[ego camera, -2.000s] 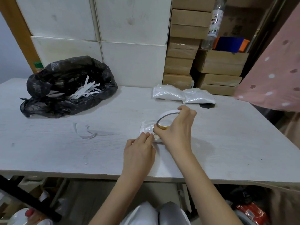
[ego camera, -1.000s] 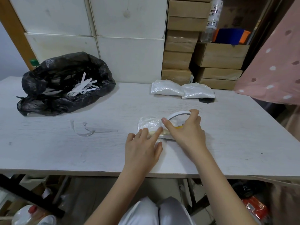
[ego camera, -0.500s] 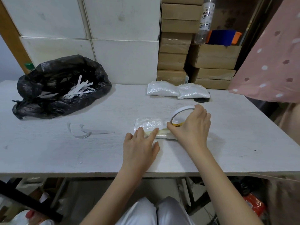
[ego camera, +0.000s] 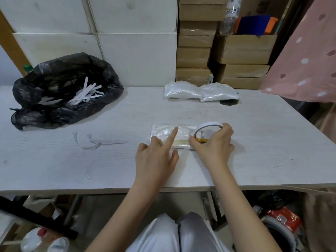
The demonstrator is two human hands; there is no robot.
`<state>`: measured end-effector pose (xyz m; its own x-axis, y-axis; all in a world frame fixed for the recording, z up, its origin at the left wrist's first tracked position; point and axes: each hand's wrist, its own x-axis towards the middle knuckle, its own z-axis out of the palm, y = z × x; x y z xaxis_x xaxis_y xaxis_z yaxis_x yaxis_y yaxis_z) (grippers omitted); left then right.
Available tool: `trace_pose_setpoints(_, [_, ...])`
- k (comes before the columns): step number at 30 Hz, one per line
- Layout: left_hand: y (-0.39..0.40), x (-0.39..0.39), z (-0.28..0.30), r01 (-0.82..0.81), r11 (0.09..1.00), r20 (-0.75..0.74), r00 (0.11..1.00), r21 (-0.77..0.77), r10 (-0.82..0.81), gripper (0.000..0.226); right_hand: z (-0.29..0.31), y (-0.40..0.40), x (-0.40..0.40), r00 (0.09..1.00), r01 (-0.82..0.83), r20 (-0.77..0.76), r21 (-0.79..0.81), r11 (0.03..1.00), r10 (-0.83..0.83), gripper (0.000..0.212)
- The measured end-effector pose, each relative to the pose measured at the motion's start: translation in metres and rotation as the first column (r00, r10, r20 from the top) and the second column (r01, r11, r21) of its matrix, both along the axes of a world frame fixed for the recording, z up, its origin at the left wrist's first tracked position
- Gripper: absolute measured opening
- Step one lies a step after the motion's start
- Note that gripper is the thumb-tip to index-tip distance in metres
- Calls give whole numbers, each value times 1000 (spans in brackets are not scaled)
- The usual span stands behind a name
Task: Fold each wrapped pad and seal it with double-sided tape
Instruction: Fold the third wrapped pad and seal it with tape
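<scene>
table (ego camera: 254, 142): pale whitewashed wood grain
wrapped pad (ego camera: 163, 132): clear glossy film over white, yellowish strip along its near edge
tape roll (ego camera: 209, 124): white outer band, yellow inside
bag (ego camera: 60, 113), left far corner: black, white paper strips inside
two packs (ego camera: 200, 91), far edge: shiny white
cloth (ego camera: 305, 66), right: pink with white and dark spots
boxes (ego camera: 194, 57): brown cardboard

pad (ego camera: 169, 132) mid-table (ego camera: 254, 142), bag (ego camera: 60, 91) far left, packets (ego camera: 200, 91) behind
</scene>
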<state>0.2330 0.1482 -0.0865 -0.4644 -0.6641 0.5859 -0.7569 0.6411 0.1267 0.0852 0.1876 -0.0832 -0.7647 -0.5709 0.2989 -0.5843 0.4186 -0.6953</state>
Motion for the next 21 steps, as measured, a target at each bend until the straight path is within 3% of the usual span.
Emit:
trace_pose_setpoints(3, [-12, 4, 25, 9, 981, 16, 1000, 196, -13, 42, -1, 0, -3, 1000, -4, 30, -12, 1000, 5, 97])
trace_pose_setpoints(6, [-31, 1, 43, 52, 974, 209, 973, 221, -99, 40, 0, 1, -4, 997, -18, 78, -39, 999, 21, 98])
trace_pose_setpoints(9, [-55, -5, 56, 23, 839, 203, 966, 543, -158, 37, 1, 1, -5, 992, -24, 124, -47, 999, 30, 98])
trace_pose_setpoints(11, [-66, -8, 55, 10, 767, 132, 984, 641, -123, 37, 2, 1, -6, 990, -20, 137, -47, 999, 26, 98])
trace_pose_setpoints(13, [-63, -15, 55, 4, 838, 143, 985, 546, -97, 27, 2, 1, -6, 990, -22, 140, -46, 999, 28, 98])
trace_pose_setpoints(15, [-52, -22, 52, 71, 954, 204, 970, 291, -134, 17, 2, 2, -6, 989, -30, 142, -51, 998, 37, 99])
trace_pose_setpoints(19, [-36, -24, 35, 364, 923, 206, 901, 121, -382, 43, -1, 4, -9, 989, -62, 133, -44, 997, 68, 104])
trace_pose_setpoints(21, [-32, -20, 24, 412, 908, 203, 885, 79, -419, 47, -1, 6, -12, 984, -94, 151, -34, 995, 98, 106])
